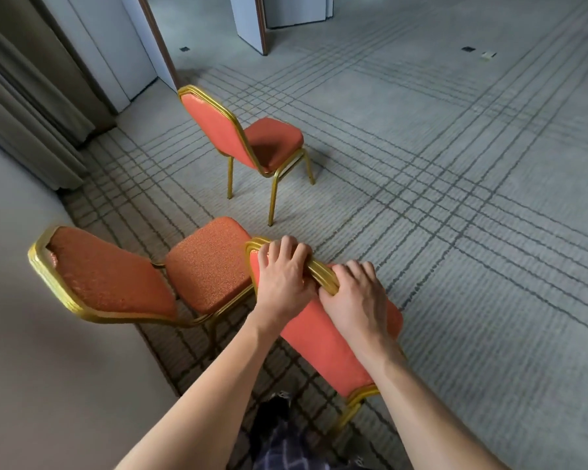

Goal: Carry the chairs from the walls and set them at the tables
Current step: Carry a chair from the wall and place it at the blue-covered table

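Chair rail (320, 273) runs diagonally, gripped by left hand (283, 278), right hand (357, 298).

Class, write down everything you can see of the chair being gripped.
The gripped chair has an orange-red padded back in a ribbed gold metal frame. Only its back and one gold leg show; the seat is hidden. It is nearest the camera, beside another chair. The left hand and right hand curl round its top rail.
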`<state>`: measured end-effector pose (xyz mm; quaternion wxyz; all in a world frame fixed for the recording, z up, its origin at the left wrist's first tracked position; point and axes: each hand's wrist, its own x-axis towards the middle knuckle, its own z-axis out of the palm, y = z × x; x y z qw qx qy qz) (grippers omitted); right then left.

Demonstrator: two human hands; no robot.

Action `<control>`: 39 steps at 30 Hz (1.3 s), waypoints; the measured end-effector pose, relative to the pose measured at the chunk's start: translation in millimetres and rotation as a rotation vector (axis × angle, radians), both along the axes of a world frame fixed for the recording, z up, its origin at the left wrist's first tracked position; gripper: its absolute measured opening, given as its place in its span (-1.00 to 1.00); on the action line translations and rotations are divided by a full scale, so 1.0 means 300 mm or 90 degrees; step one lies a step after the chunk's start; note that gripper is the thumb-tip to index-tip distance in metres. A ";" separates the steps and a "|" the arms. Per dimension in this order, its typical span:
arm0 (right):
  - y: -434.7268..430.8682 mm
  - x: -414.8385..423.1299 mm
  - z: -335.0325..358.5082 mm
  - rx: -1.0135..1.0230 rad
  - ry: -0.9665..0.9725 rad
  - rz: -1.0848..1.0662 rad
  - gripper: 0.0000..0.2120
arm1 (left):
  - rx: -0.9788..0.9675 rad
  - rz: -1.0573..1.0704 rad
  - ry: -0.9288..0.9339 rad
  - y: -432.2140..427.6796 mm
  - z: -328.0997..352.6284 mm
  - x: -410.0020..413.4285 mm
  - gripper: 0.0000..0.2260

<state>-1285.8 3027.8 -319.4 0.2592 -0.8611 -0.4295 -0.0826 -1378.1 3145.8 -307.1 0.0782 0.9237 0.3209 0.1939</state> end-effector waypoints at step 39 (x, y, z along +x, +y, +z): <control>0.075 0.003 -0.019 -0.015 -0.011 -0.459 -0.80 | -0.079 -0.423 0.186 0.325 0.017 0.236 -0.77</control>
